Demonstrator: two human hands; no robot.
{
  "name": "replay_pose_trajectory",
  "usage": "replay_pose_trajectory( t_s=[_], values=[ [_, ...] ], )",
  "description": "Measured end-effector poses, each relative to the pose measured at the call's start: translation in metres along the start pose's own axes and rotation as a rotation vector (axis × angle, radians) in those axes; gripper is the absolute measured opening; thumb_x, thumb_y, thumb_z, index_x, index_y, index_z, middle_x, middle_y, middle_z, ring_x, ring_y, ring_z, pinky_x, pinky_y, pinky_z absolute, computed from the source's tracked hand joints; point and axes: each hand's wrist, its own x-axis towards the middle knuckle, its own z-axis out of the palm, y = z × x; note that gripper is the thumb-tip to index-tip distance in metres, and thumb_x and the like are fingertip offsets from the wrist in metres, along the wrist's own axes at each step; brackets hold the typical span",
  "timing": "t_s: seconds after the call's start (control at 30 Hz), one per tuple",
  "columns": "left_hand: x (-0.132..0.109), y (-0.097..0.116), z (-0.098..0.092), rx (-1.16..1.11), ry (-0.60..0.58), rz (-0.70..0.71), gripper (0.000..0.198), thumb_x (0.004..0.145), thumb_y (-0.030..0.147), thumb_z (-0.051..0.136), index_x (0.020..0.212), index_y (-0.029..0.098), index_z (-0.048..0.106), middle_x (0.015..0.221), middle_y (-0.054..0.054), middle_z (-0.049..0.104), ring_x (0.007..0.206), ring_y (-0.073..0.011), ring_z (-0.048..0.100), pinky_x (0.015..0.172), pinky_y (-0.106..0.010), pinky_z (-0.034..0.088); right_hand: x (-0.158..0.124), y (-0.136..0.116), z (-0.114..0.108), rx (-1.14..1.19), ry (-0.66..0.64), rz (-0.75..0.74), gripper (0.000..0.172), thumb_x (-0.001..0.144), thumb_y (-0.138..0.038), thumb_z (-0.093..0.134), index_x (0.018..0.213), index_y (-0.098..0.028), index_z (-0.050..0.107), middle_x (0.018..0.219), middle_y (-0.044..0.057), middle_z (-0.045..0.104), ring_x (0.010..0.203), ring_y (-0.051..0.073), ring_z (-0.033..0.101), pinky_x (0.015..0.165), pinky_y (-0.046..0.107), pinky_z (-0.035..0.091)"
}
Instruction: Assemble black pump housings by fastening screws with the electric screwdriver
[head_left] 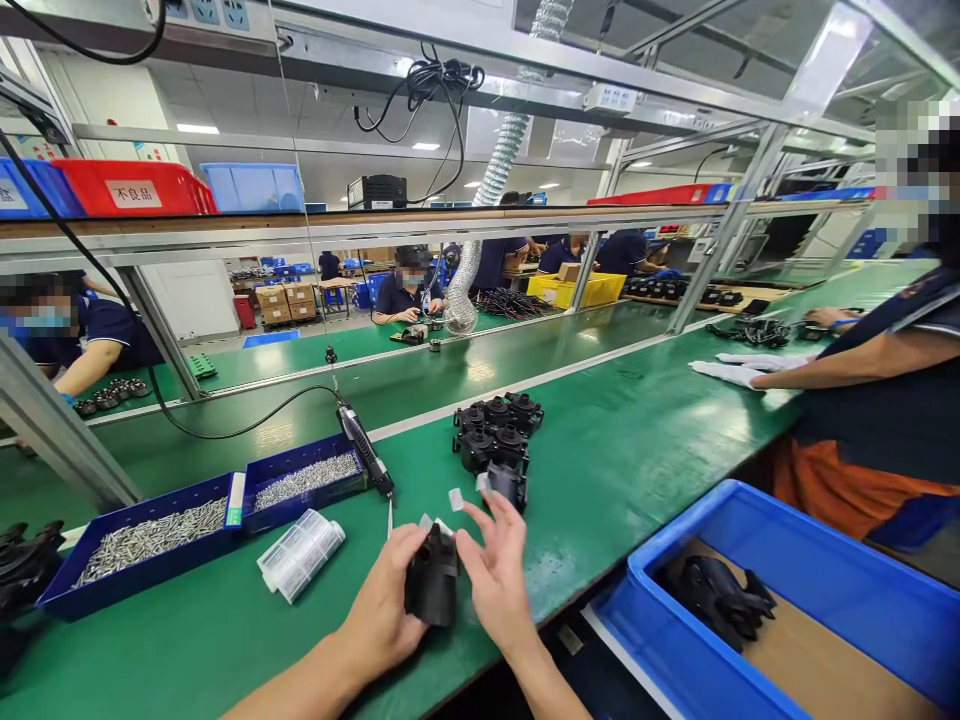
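My left hand (pixel 386 595) is closed around a black plastic housing (pixel 433 590), held upright above the green bench. Close to its right side is my right hand (pixel 499 570), fingers spread, the thumb near the housing's edge. Small white pieces, apparently stickers (pixel 456 499), cling to its fingertips. Another pale piece shows at the housing's top, partly hidden. Just beyond, several black housings (pixel 495 435) stand grouped on the bench. A curled sheet of whitish labels (pixel 301 555) lies left of my hands.
Blue trays of screws (pixel 161 535) sit at the left, beside a hanging electric screwdriver (pixel 365 450). A blue bin (pixel 795 530) holding black parts stands at the lower right. At the right, a co-worker's white-gloved hands (pixel 739 372) rest over the green bench (pixel 615 430).
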Motion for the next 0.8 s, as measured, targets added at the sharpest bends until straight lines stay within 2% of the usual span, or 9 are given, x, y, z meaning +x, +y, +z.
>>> replay_pose_trajectory(
  t_s=[0.07, 0.1, 0.2, 0.27, 0.5, 0.7, 0.8],
  values=[
    [0.0, 0.002, 0.001, 0.025, 0.052, -0.033, 0.086, 0.087, 0.009, 0.063, 0.159, 0.022, 0.017, 0.141, -0.02, 0.048, 0.135, -0.0307, 0.052, 0.111, -0.054, 0.048, -0.003, -0.016, -0.005, -0.016, 0.01, -0.08, 0.065, 0.095, -0.04, 0.068, 0.147, -0.038, 0.03, 0.161, 0.013, 0.027, 0.135, 0.028, 0.047, 0.088, 0.04, 0.061],
    [0.001, 0.003, 0.001, 0.037, 0.075, -0.039, 0.085, 0.087, 0.011, 0.064, 0.158, 0.023, 0.018, 0.139, -0.019, 0.049, 0.131, -0.0299, 0.055, 0.109, -0.053, 0.049, -0.005, -0.023, -0.007, 0.002, -0.032, -0.063, 0.069, 0.093, -0.037, 0.069, 0.148, -0.039, 0.028, 0.161, 0.013, 0.027, 0.133, 0.028, 0.048, 0.084, 0.038, 0.062],
    [0.005, 0.008, 0.0, 0.056, 0.121, -0.042, 0.083, 0.088, 0.017, 0.068, 0.156, 0.023, 0.02, 0.133, -0.017, 0.053, 0.122, -0.0278, 0.06, 0.102, -0.05, 0.054, -0.01, -0.037, -0.015, 0.093, -0.219, 0.079, 0.079, 0.09, -0.033, 0.072, 0.151, -0.042, 0.022, 0.159, 0.013, 0.028, 0.127, 0.028, 0.053, 0.077, 0.037, 0.062],
    [0.007, 0.01, -0.001, 0.059, 0.133, -0.057, 0.081, 0.089, 0.019, 0.068, 0.155, 0.023, 0.022, 0.132, -0.017, 0.053, 0.12, -0.0275, 0.061, 0.101, -0.05, 0.054, -0.013, -0.041, -0.018, 0.111, -0.289, 0.134, 0.084, 0.088, -0.03, 0.073, 0.152, -0.044, 0.019, 0.16, 0.012, 0.026, 0.127, 0.028, 0.053, 0.074, 0.036, 0.062],
    [0.006, 0.009, 0.001, 0.054, 0.138, -0.086, 0.08, 0.089, 0.023, 0.071, 0.154, 0.025, 0.023, 0.134, -0.017, 0.054, 0.122, -0.0286, 0.06, 0.1, -0.05, 0.054, -0.021, -0.043, -0.008, -0.036, -0.265, 0.081, 0.085, 0.088, -0.021, 0.066, 0.153, -0.045, 0.017, 0.166, 0.009, 0.014, 0.134, 0.027, 0.047, 0.076, 0.036, 0.066],
    [0.007, 0.009, 0.001, 0.046, 0.136, -0.061, 0.078, 0.09, 0.019, 0.067, 0.155, 0.025, 0.023, 0.134, -0.017, 0.053, 0.124, -0.0284, 0.058, 0.102, -0.053, 0.052, -0.024, -0.045, 0.001, -0.126, -0.238, 0.015, 0.081, 0.091, -0.02, 0.063, 0.154, -0.042, 0.017, 0.165, 0.011, 0.015, 0.135, 0.027, 0.047, 0.081, 0.038, 0.066],
    [0.006, 0.009, 0.0, 0.038, 0.127, -0.059, 0.079, 0.09, 0.019, 0.067, 0.155, 0.026, 0.022, 0.134, -0.017, 0.053, 0.126, -0.0287, 0.056, 0.104, -0.054, 0.051, -0.024, -0.043, 0.001, -0.138, -0.24, 0.016, 0.082, 0.092, -0.021, 0.063, 0.155, -0.04, 0.014, 0.161, 0.014, 0.023, 0.135, 0.028, 0.049, 0.082, 0.039, 0.066]
  ],
)
